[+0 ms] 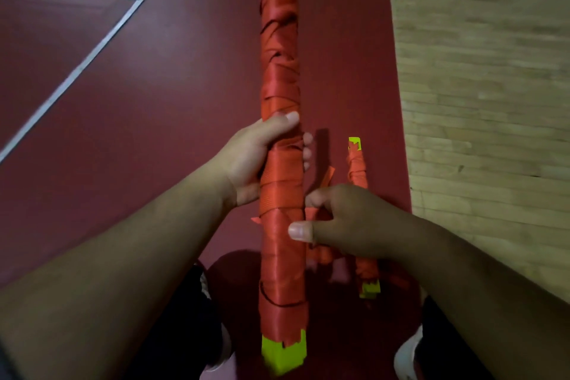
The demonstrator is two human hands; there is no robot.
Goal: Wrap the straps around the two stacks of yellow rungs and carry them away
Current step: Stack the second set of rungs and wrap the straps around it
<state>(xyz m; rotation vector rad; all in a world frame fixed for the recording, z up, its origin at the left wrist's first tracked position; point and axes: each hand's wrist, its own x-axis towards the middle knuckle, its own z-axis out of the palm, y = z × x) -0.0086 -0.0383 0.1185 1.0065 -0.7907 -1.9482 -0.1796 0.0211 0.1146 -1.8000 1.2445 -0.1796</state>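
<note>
A long stack of yellow rungs, wound from end to end in orange strap, is held up in front of me with yellow tips showing at both ends. My left hand grips it round the middle. My right hand is lower on its right side, thumb pressed on the wrapping and fingers pinching a loose end of orange strap. A second wrapped stack lies on the floor to the right, partly hidden behind my right hand.
The floor below is dark red with white lines at the left. Pale wooden flooring starts at the right. My shoes and dark trouser legs show at the bottom.
</note>
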